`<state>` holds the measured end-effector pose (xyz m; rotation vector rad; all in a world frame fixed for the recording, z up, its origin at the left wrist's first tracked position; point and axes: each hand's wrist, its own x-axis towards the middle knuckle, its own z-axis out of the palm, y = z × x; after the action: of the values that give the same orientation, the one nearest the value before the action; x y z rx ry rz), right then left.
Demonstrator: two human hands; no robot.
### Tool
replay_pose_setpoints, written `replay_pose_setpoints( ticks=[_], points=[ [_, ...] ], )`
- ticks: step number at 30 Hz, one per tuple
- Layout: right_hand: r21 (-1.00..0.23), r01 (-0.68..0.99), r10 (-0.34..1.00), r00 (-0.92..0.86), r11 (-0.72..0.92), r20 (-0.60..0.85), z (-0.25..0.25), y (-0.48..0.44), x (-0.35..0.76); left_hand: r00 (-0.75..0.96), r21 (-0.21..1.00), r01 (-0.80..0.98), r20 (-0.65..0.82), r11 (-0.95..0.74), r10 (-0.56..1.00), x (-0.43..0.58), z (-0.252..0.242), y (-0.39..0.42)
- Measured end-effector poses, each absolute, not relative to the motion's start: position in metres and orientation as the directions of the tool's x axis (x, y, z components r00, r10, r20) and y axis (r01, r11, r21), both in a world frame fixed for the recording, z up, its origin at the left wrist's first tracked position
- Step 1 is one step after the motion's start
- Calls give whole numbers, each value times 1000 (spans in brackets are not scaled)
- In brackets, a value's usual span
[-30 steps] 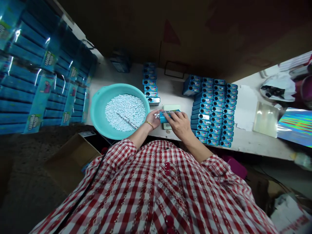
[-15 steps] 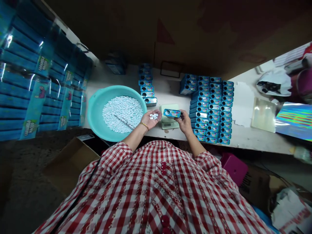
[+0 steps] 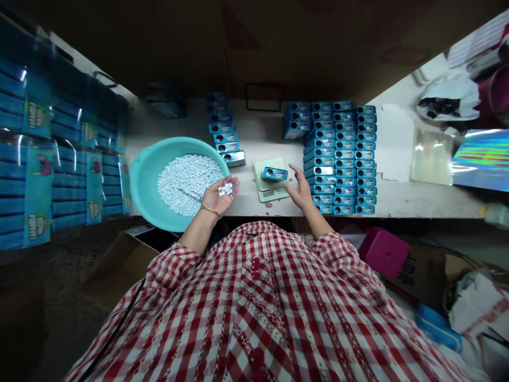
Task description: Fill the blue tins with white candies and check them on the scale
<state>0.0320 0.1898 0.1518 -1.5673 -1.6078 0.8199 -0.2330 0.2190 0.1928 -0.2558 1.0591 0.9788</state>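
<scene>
My left hand (image 3: pixel 218 197), palm up and cupped, carries several small white candies (image 3: pixel 225 189) by the right rim of a turquoise basin (image 3: pixel 137 185). Inside the basin lies a heap of the same white pieces (image 3: pixel 186 175), with a thin rod-like thing partly sunk in it. On a pale green kitchen scale (image 3: pixel 260 183) stands a blue box (image 3: pixel 274 174) with a dark round opening in its top; white shows in the opening. My right hand (image 3: pixel 299 188), fingers apart and holding nothing, is just right of that box, not touching it.
Rows of blue boxes (image 3: pixel 344 159) stand right of the scale, and a shorter row (image 3: pixel 226 147) behind the basin. Wrapped blue packs (image 3: pixel 37 175) are stacked at the left. A large cardboard box (image 3: pixel 191 42) looms along the back. A magenta stool (image 3: pixel 384 252) is below the table edge.
My right hand has let go of the blue box, which now rests on the scale. My left hand, still holding candies, has moved left toward the basin. The camera view has shifted slightly.
</scene>
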Motion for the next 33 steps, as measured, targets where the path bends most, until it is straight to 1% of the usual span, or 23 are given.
replay_pose_setpoints(
  ticks=[2, 4, 6, 8, 10, 12, 14, 18, 20, 23, 25, 27, 29, 30, 31, 32, 33],
  points=[
    [-744, 651, 988, -67, 150, 141, 178, 178, 14, 157, 262, -753, -820, 604, 551, -232, 195, 214],
    [-678, 680, 957, -252, 281, 144, 196, 171, -18, 184, 257, -729, -819, 635, 543, -228, 198, 207],
    [-589, 694, 888, -450, 413, 94, 205, 169, -54, 205, 236, -717, -827, 655, 523, -226, 200, 200],
    [-478, 719, 822, -570, 505, 13, 206, 169, -84, 209, 209, -717, -846, 665, 491, -225, 200, 194],
    [-392, 724, 771, -634, 568, -56, 205, 170, -102, 206, 190, -714, -863, 674, 462, -226, 199, 188],
    [-365, 711, 737, -669, 601, -89, 204, 169, -108, 218, 177, -709, -866, 682, 451, -229, 197, 184],
    [-389, 700, 728, -678, 599, -99, 206, 168, -108, 226, 157, -715, -870, 681, 438, -231, 196, 180],
    [-447, 706, 740, -659, 549, -131, 211, 167, -101, 177, 142, -752, -897, 644, 405, -232, 195, 174],
    [-451, 712, 740, -655, 538, -152, 211, 166, -99, 172, 142, -759, -898, 635, 406, -232, 194, 172],
    [-423, 722, 743, -652, 547, -153, 206, 165, -100, 185, 137, -745, -898, 653, 399, -231, 192, 172],
    [-406, 712, 734, -666, 573, -133, 204, 164, -102, 186, 137, -727, -904, 673, 384, -231, 191, 172],
    [-424, 665, 703, -706, 615, -88, 202, 163, -102, 198, 130, -712, -905, 690, 375, -231, 191, 174],
    [-472, 602, 693, -721, 644, 24, 201, 164, -94, 220, 128, -707, -895, 695, 388, -231, 192, 176],
    [-498, 598, 727, -678, 629, 104, 201, 165, -87, 228, 135, -707, -886, 694, 404, -230, 193, 177],
    [-525, 622, 791, -583, 581, 184, 199, 165, -76, 234, 145, -703, -877, 696, 419, -230, 194, 178],
    [-557, 665, 865, -434, 497, 253, 196, 166, -62, 235, 159, -697, -871, 700, 431, -229, 196, 180],
    [-593, 710, 923, -245, 380, 298, 192, 168, -47, 232, 171, -689, -868, 705, 438, -228, 197, 181]
  ],
)
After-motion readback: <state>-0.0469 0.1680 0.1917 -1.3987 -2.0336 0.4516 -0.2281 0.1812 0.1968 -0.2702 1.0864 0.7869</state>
